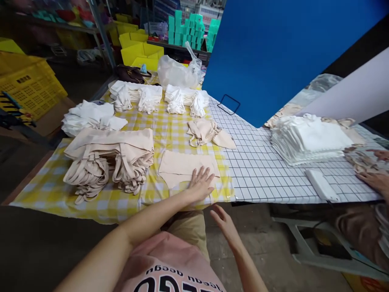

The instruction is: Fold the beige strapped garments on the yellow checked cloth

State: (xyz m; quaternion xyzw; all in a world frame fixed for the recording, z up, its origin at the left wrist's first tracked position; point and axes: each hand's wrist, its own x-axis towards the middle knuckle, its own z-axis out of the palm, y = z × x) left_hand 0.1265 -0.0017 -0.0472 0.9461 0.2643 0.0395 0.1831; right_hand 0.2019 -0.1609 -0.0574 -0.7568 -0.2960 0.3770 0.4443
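Note:
A flat beige undergarment (182,166) lies on the yellow checked cloth (170,134) near the table's front edge. My left hand (200,183) rests flat on its near right corner, fingers spread and open. Below the table edge hovers my right hand (224,222), open, holding nothing, just off the cloth. A tall stack of folded beige undergarments (109,160) sits to the left of the flat piece. A small crumpled heap of beige pieces (206,133) lies behind it.
White folded piles (91,115) and bundles (148,97) line the back. A white stack (306,142) sits on the white grid cloth (261,170) at right, where another person's hands (375,178) work. Yellow crates (27,81), a plastic bag (179,71), a blue panel (273,48) surround.

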